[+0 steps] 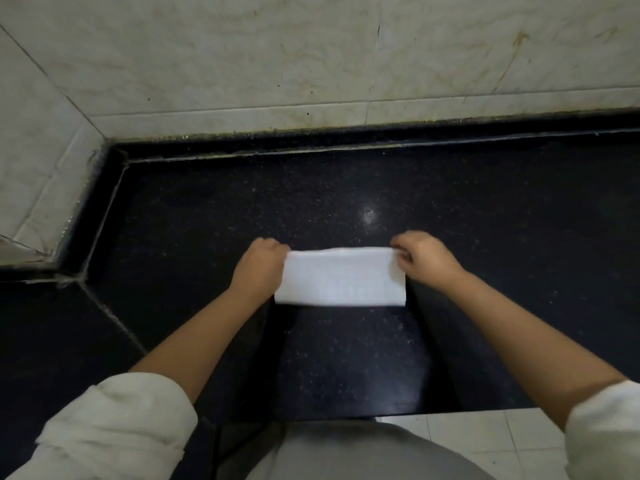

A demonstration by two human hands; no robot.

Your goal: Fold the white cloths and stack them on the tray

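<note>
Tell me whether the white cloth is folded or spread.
Folded: the white cloth is a narrow rectangle on the counter, left hand and right hand pinching its far corners.

The cloth [341, 277] lies on the counter [485, 237] at my twelve o'clock. My left hand [258, 263] is at its nine o'clock end, my right hand [424, 256] at its three o'clock end. The wall [311, 57] stands behind at twelve.

black speckled countertop [346, 188] | stained marble-tile wall [242, 46] | white floor tiles [485, 441]
</note>
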